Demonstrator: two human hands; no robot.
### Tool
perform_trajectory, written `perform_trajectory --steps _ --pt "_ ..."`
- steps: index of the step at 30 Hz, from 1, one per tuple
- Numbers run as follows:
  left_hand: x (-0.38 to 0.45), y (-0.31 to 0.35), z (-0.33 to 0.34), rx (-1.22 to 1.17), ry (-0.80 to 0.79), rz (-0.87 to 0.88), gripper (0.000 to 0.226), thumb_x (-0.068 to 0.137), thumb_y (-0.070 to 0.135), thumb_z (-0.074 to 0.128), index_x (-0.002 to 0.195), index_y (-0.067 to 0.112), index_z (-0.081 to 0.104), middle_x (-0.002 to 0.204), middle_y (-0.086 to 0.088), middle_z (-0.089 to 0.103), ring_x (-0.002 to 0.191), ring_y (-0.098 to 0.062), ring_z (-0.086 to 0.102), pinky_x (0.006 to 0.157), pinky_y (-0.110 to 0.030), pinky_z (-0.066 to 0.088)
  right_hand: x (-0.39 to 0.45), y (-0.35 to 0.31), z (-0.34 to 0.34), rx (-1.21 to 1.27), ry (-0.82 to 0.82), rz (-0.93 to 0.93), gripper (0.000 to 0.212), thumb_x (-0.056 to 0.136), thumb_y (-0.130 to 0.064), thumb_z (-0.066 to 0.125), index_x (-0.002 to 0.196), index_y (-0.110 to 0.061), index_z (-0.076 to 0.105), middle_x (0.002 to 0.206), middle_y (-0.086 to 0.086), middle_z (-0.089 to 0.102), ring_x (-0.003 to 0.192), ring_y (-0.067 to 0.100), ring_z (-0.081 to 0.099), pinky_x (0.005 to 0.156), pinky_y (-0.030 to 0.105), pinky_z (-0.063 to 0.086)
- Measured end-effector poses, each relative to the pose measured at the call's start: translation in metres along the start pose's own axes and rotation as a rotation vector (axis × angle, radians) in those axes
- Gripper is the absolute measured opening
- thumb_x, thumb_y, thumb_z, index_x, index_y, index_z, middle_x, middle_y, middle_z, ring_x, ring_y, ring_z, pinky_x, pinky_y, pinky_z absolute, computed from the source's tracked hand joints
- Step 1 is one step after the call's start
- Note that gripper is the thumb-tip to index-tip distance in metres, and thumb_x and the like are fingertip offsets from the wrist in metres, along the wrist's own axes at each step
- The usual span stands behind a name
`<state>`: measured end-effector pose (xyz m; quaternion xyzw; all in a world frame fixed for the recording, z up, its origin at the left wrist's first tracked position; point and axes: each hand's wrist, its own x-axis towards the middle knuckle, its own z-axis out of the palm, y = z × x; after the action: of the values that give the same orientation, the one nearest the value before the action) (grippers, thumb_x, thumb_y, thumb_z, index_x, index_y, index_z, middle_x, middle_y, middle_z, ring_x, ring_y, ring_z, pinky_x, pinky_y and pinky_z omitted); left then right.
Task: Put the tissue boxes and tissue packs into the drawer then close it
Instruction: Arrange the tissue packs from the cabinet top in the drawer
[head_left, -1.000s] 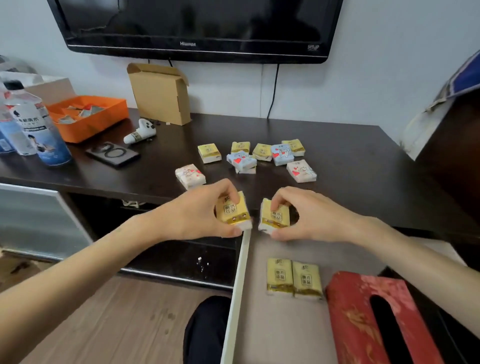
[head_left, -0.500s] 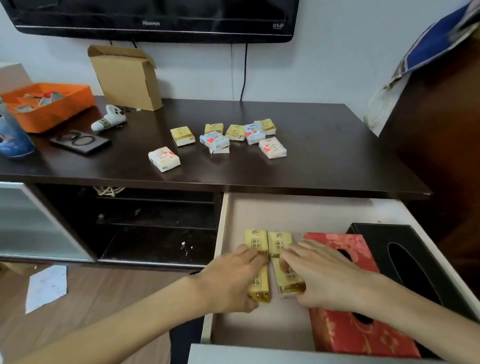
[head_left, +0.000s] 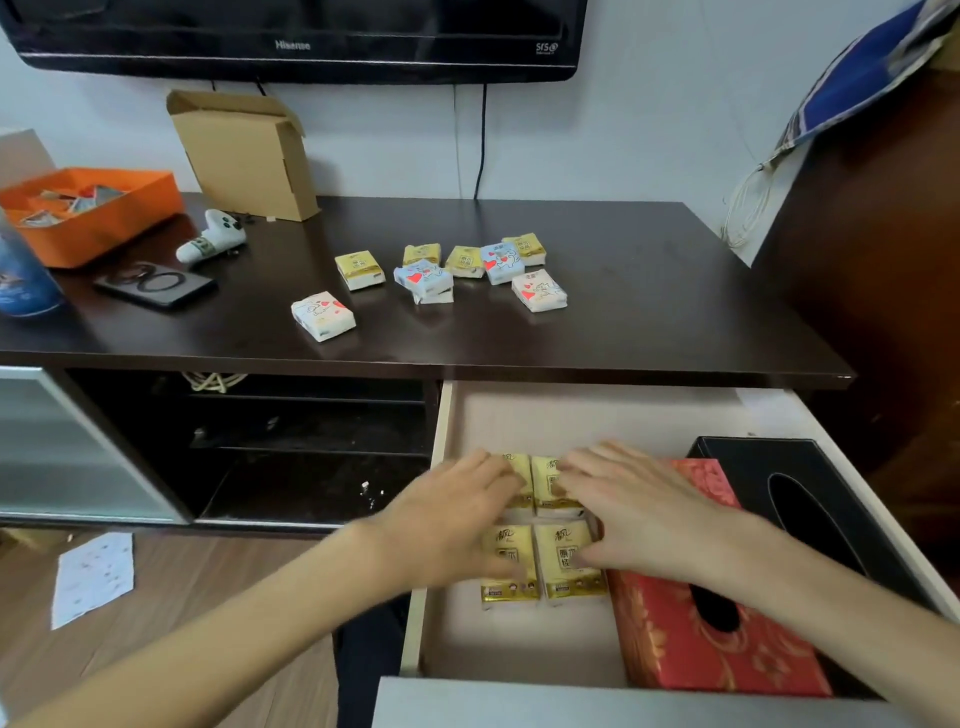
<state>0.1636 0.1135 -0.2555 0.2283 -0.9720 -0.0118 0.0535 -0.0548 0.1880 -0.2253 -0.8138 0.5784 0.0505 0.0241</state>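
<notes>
The drawer stands pulled out under the dark tabletop. Inside lie several yellow tissue packs in a two-by-two block, a red tissue box to their right, and a black tissue box beyond it. My left hand and my right hand hover flat over the yellow packs with fingers spread, holding nothing. On the tabletop sit several more packs: yellow packs, blue heart-print packs and white heart-print packs.
On the tabletop stand an orange tray, a cardboard box, a phone, a white controller and a blue bottle. A TV hangs above. A dark cabinet rises at right.
Both hands carried a yellow pack each from the tabletop edge down into the drawer, set them beside the two lying there, and have let go.
</notes>
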Motion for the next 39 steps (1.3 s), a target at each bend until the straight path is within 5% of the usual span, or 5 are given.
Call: perform_trajectory --steps 5,10,18,27,39 --pt "0.03 -0.017 -0.004 0.116 -0.338 0.019 0.107 0.077 0.068 0.066 0.154 0.007 0.027 0.164 -0.009 0.022 0.151 -0.028 0.016 0.121 -0.034 0.004 0.032 0.001 -0.002 -0.243 -0.323 0.031 0.117 0.063 -0.079 0.075 0.146 -0.003 0.042 0.149 0.013 0.045 0.141 0.029 0.036 0.122 0.04 0.014" --pt "0.044 -0.014 0.006 0.088 -0.417 0.016 0.08 0.077 0.065 0.069 0.132 0.009 0.056 0.138 -0.005 0.053 0.123 -0.027 0.051 0.112 -0.038 0.03 0.046 0.0 0.005 -0.268 -0.433 0.033 0.087 0.062 -0.079 0.076 0.117 -0.013 0.066 0.119 0.003 0.068 0.119 0.023 0.059 0.121 0.044 0.017" --pt "0.046 -0.006 0.012 -0.115 -0.4 -0.04 0.063 0.082 0.044 0.075 0.132 0.01 0.056 0.14 -0.006 0.049 0.124 -0.027 0.05 0.099 -0.04 0.044 0.045 0.005 0.009 -0.264 -0.424 0.043 0.073 0.065 -0.071 0.08 0.11 -0.014 0.069 0.117 0.003 0.069 0.119 0.023 0.059 0.124 0.047 0.012" --pt "0.044 -0.004 0.016 -0.219 -0.378 -0.096 0.067 0.083 0.039 0.075 0.139 0.011 0.051 0.154 -0.009 0.033 0.141 -0.027 0.032 0.112 -0.035 0.035 0.041 0.011 0.007 -0.201 -0.377 0.04 0.085 0.064 -0.072 0.079 0.123 -0.013 0.064 0.123 0.002 0.052 0.122 0.023 0.041 0.112 0.039 0.029" --pt "0.03 -0.083 -0.077 -0.432 0.031 -0.294 0.037 0.089 0.047 0.064 0.123 0.031 0.061 0.121 0.017 0.061 0.113 0.0 0.056 0.096 -0.031 0.049 0.077 0.059 -0.077 0.257 0.006 0.182 0.044 0.083 -0.068 0.059 0.115 -0.04 0.068 0.111 -0.024 0.07 0.106 0.003 0.065 0.085 0.031 0.049"
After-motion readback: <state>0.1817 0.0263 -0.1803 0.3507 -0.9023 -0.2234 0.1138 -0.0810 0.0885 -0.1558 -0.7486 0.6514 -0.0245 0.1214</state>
